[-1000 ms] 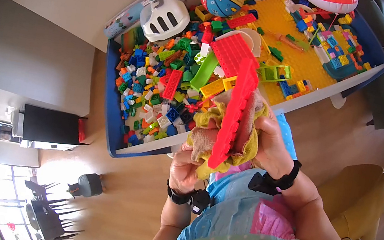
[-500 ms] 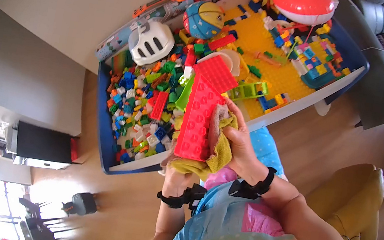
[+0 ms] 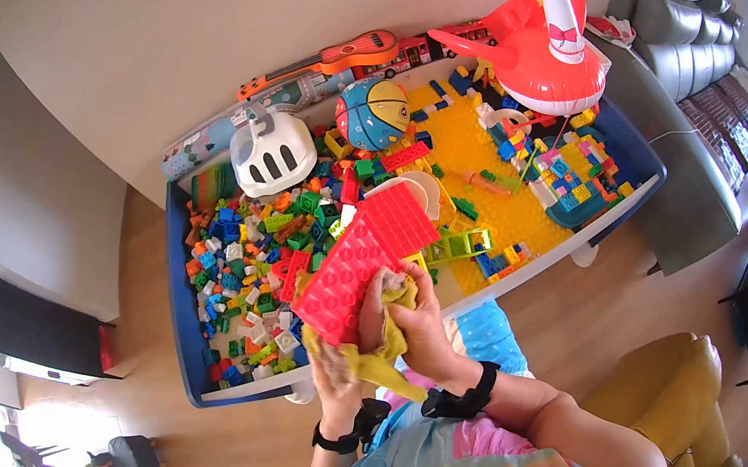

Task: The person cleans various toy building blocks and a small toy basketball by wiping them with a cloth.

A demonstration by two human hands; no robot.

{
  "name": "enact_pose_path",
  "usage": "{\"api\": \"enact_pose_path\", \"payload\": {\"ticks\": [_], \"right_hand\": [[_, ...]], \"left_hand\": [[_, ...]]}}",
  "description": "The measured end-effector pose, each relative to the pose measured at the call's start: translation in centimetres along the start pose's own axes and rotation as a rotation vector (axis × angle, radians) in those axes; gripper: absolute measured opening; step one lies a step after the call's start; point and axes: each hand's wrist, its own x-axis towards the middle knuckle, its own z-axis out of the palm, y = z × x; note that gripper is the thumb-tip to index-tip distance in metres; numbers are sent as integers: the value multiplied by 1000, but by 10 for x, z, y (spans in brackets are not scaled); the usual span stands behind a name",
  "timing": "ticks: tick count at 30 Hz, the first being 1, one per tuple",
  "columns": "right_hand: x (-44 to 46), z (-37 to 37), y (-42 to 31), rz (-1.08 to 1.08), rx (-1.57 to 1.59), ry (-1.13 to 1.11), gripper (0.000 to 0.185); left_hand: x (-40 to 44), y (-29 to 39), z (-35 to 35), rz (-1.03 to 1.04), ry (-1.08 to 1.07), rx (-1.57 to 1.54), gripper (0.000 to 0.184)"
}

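Observation:
A large red studded toy block is held tilted in front of me, over the near side of the toy bin. Its upper end meets a flat red gridded part; whether the two are one piece I cannot tell. My right hand is closed around a yellow-green cloth and presses it against the block's right side. Below, my left hand supports the block's lower end, its fingers partly hidden by the block and the hanging cloth.
The blue-edged bin holds many loose bricks, a white slotted toy, a basketball, and a yellow baseplate. A red inflatable stands at the back. A toy guitar leans by the wall; a grey sofa is right.
The block has tilted, its lower end swinging left. My right hand and the cloth have shifted lower and left along its side. The head view has tipped, bringing more of the sofa into sight.

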Motion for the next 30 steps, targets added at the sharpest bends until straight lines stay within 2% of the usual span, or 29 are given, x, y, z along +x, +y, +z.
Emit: {"api": "enact_pose_path", "payload": {"ticks": [2, 3, 4, 5, 7, 8, 9, 10, 12, 13, 15, 18, 19, 22, 23, 25, 26, 28, 29, 30], "right_hand": [[1, -1, 14, -78, -155, -29, 60], [-2, -1, 18, -122, -251, -64, 61], [-4, -1, 21, -161, -347, -105, 63], [-2, -6, 23, -96, -380, -175, 66], [-2, -6, 11, -32, -553, -384, 67], [1, -4, 2, 6, -634, -501, 69], [5, 0, -6, 69, -514, -598, 69], [6, 0, -12, 76, -567, -579, 67], [11, -1, -21, 78, -671, -544, 64], [15, -1, -25, -26, -810, -551, 57], [23, 0, -32, -265, -1078, -557, 45], [22, 4, -22, 169, -552, -425, 32], [18, 10, -21, 132, -454, -373, 27], [13, 9, -28, 19, -589, -427, 28], [12, 5, -28, 6, -530, -371, 27], [14, -3, -29, -25, -417, -258, 26], [16, -5, -33, -112, -382, -225, 26], [26, -9, -42, -290, -309, -156, 25], [28, -16, -46, -423, -646, -104, 27], [29, -16, -45, -417, -782, -151, 29]], "left_hand": [[13, 29, 15, 56, 184, 22, 53], [15, 2, -1, 1, 284, -174, 43], [22, 5, -8, 103, 313, 44, 41], [31, 9, -16, 201, 342, 268, 38], [43, 18, -27, 109, 367, 82, 35], [40, 8, -42, 58, 329, -5, 41], [38, 2, -47, 31, 349, -79, 42], [39, 0, -50, 8, 371, -151, 44], [35, -4, -51, 68, 302, 13, 47], [37, -7, -53, 107, 263, 255, 48], [46, 3, -43, 92, 201, 98, 37], [58, 20, -28, -40, 209, 121, 26], [56, 16, -30, -41, 191, 114, 30], [53, 5, -26, -89, 271, -493, 36], [57, 4, -23, -170, 323, -705, 42], [66, 13, -22, -247, 252, -800, 43], [68, 18, -22, -283, 215, -848, 44], [59, 20, -25, -208, 73, -720, 44], [52, 18, -26, -156, 47, -647, 44], [47, 17, -25, -103, 20, -575, 44]]}}
